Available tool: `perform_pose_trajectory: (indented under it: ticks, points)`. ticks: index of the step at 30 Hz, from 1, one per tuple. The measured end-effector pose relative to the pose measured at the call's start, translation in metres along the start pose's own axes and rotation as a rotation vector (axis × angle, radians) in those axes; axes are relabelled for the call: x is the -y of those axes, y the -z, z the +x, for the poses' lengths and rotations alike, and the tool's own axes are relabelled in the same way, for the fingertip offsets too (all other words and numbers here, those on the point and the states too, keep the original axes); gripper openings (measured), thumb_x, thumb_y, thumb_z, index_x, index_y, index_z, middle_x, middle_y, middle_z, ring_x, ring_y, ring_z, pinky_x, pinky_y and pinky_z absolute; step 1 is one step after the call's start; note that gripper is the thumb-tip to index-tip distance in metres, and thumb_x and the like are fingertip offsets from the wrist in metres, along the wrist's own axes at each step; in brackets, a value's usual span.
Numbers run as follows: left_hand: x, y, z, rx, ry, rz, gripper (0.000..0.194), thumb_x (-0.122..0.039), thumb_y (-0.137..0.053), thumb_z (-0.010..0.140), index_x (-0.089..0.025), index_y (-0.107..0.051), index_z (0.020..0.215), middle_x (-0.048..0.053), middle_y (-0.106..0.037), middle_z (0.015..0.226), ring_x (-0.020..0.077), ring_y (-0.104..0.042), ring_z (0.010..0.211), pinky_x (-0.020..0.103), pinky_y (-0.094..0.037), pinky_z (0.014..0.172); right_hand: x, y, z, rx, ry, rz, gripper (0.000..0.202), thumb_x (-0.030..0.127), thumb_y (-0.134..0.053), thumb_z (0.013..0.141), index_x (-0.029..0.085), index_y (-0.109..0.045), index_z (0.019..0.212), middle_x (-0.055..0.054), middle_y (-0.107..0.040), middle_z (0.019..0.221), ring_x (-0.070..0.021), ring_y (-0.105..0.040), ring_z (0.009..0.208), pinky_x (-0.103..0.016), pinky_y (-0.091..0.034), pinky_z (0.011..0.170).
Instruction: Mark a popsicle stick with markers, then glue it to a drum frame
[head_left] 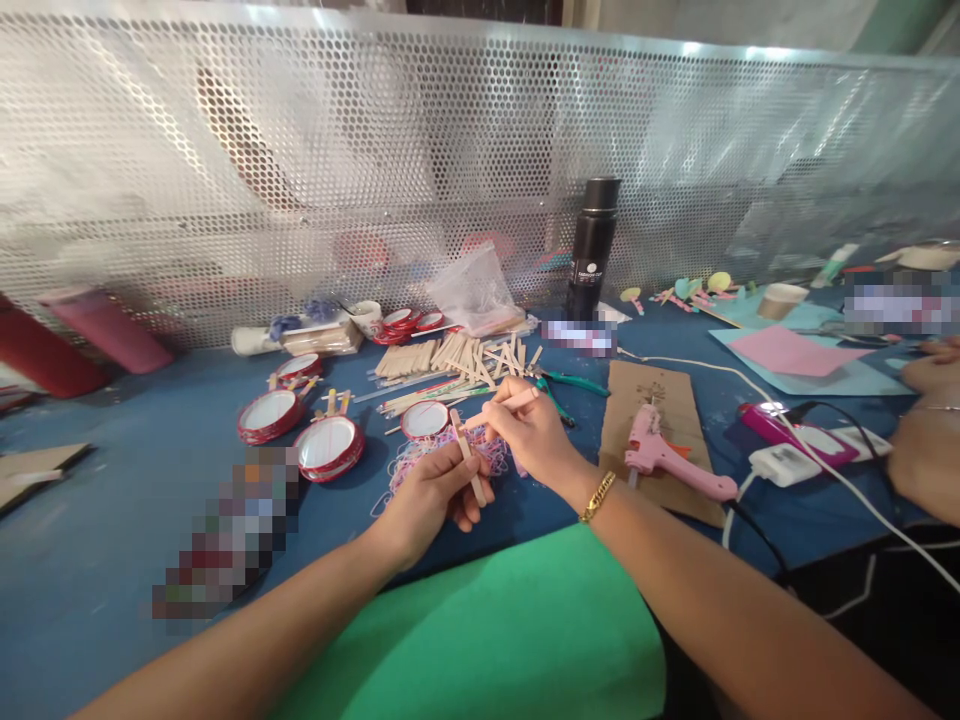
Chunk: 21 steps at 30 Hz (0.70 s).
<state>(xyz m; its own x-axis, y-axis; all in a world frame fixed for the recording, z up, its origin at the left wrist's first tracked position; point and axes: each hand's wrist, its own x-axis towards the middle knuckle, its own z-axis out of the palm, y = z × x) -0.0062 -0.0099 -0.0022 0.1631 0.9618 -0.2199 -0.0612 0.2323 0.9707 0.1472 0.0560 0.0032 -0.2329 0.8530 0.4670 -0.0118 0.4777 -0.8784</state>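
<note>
My left hand (429, 492) is closed around a flat wooden craft stick (473, 474), which tilts up from the fingers. In my right hand (531, 432) a second craft stick (523, 399) is pinched, its left end meeting the upper part of the first one. Whether the two are joined I cannot tell. Beneath the hands lies a heap of thin pastel cords (405, 462), with a round red-rimmed drum (425, 420) just behind it. More loose craft sticks (442, 355) are piled farther back.
Several red-rimmed drums (327, 446) stand to the left. At right, a pink glue gun (654, 452) rests on cardboard (616, 400), near teal-handled pliers (577, 381) and a white cable (720, 369). A black bottle (592, 245) stands behind. Another person's hand (930, 440) is at far right.
</note>
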Motion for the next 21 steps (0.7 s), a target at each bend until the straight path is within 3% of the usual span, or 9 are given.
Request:
perform_pose_trajectory:
  ticks: [10,15,21]
  points:
    - [0.0014,0.0014,0.0008,0.004,0.004,-0.001,0.035,-0.048,-0.076,0.077,-0.016,-0.062,0.08,0.0,-0.069,0.062,0.0082,-0.056,0.043,0.017,-0.043,0.038,0.0006,-0.0002,-0.001,0.015,-0.02,0.009,0.023,0.027,-0.056,0.088,0.022,-0.048,0.067,0.003,-0.058,0.058,-0.012,-0.054,0.056,-0.025,-0.043,0.059]
    - [0.0008,0.0004,0.0001,0.006,-0.003,0.007,0.034,-0.047,-0.075,0.078,-0.015,-0.063,0.082,0.0,-0.068,0.063,0.0084,-0.056,0.044,0.018,-0.044,0.039,0.0037,0.0053,0.0008,-0.047,-0.003,-0.003,0.025,0.026,-0.056,0.088,0.021,-0.048,0.065,0.003,-0.056,0.058,-0.0113,-0.051,0.054,-0.024,-0.041,0.056]
    - [0.0006,-0.0005,-0.0011,0.007,-0.029,0.023,0.033,-0.048,-0.072,0.081,-0.016,-0.063,0.084,0.0,-0.069,0.066,0.0087,-0.057,0.046,0.018,-0.045,0.041,0.0022,0.0082,0.0045,-0.007,-0.073,0.152,0.027,0.045,-0.052,0.095,0.021,-0.062,0.09,0.001,-0.064,0.064,-0.0129,-0.061,0.06,-0.025,-0.048,0.06]
